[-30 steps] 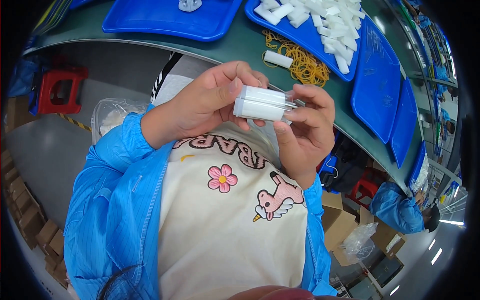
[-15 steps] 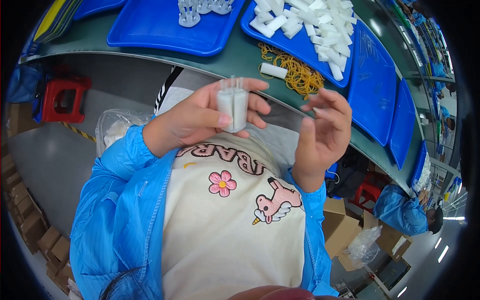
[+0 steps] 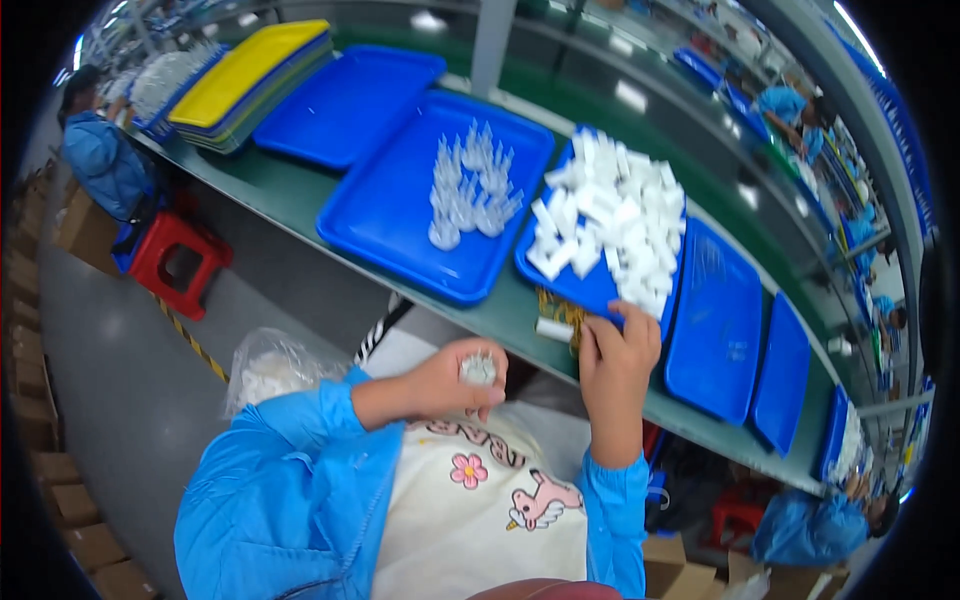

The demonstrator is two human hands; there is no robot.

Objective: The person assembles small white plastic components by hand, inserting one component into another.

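Note:
My left hand is closed round a small clear plastic holder with white foam pieces, held upright in front of my shirt and seen end-on from above. Over the table's near edge, my right hand has its fingers bent down into a pile of yellow-brown rubber bands. Thumb and fingertips pinch at the bands, though the hand hides part of the pile. Beside it lies a single white foam piece.
A blue tray bears clear pronged plastic holders. Right of it, another tray is heaped with white foam pieces. A further blue tray holds thin clear parts. Yellow-topped stacked trays, a red stool and co-workers stand around.
My right hand has gone from open in the air to the rubber bands. My left hand has turned the foam-filled holder and closed further round it. The view has tilted up, showing more table.

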